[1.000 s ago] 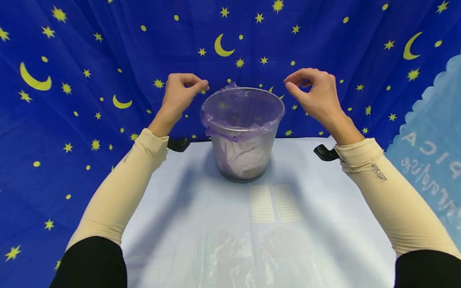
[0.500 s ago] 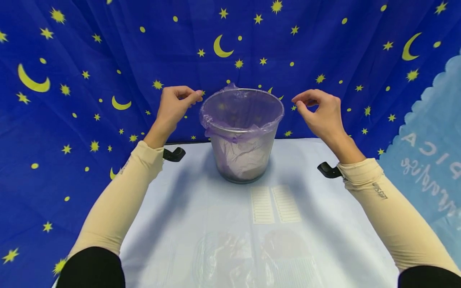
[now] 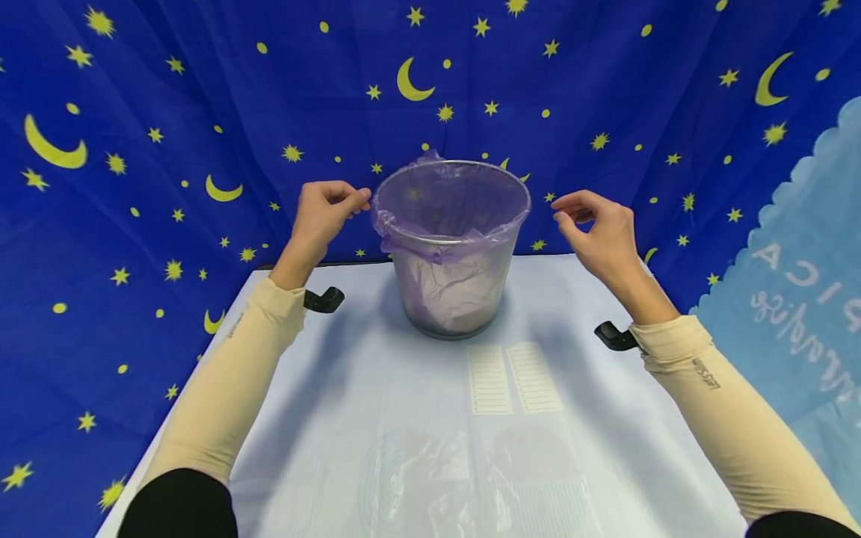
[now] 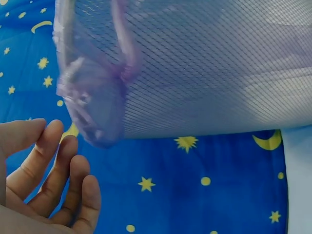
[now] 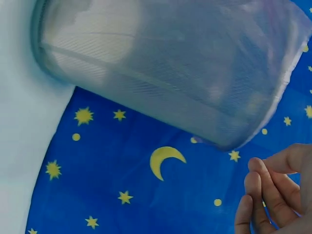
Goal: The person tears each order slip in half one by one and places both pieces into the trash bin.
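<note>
"So, looking where, with the starry curtain (image 3: 323,82) hanging behind?"

"Looking over the white table (image 3: 329,448) at the mesh bin (image 3: 464,291), standing upright near the back edge."

"Lining it how?"

"Wearing a purple liner (image 3: 440,254), folding over the rim (image 3: 451,240) and bunching at the left front. Probably calling for smoothing that fold evenly, without tugging or tilting the bin."

"Gripping it anywhere?"

"Apparently not: hovering the left hand (image 3: 319,217) just beside the bunched rim, pressing thumb to index on nothing, and the right hand (image 3: 602,228) farther off, curling loosely and holding nothing, with the bin standing between."
</note>
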Tool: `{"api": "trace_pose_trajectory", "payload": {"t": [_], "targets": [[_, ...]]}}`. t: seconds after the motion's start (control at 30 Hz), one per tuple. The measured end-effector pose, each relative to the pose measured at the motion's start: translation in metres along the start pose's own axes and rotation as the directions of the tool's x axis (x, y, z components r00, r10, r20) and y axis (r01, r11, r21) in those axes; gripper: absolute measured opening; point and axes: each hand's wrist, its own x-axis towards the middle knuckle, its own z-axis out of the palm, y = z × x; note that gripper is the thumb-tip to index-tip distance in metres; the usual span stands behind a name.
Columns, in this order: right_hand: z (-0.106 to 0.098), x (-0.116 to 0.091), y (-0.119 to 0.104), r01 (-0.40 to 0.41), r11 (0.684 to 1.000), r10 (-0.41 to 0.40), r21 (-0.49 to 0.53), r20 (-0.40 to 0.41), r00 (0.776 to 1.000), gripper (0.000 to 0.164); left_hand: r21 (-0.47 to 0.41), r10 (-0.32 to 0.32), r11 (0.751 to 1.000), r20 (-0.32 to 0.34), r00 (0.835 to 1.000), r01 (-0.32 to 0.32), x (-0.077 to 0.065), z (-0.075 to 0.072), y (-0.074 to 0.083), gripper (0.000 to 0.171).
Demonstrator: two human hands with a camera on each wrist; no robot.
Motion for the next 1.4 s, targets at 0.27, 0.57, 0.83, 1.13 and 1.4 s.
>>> {"api": "trace_pose_trajectory", "payload": {"t": [0.27,0.57,0.83,1.13,1.4], "targets": [[0.007,-0.011,0.008,-0.027,1.000,0.027,-0.011,0.010,1.000,0.015,0.023,-0.026,0.999,-0.010,1.000,0.027,-0.004,0.001,-0.014,0.031],[0.019,-0.029,0.020,-0.047,0.999,0.047,-0.013,0.026,0.999,0.014,0.065,-0.093,0.993,-0.006,0.996,0.094,-0.014,0.009,-0.042,0.032],[0.036,-0.052,0.033,-0.055,0.998,0.055,0.008,0.049,0.997,0.013,0.067,-0.147,0.987,0.024,0.989,0.145,-0.025,0.020,-0.063,0.031],[0.050,-0.065,0.037,-0.100,0.995,0.099,0.005,0.052,0.994,0.013,0.039,-0.177,0.984,0.008,0.984,0.176,-0.032,0.026,-0.077,0.021],[0.063,-0.084,0.042,-0.140,0.990,0.138,0.016,0.067,0.988,0.015,0.041,-0.205,0.978,0.047,0.978,0.203,-0.041,0.037,-0.092,0.018]]}}
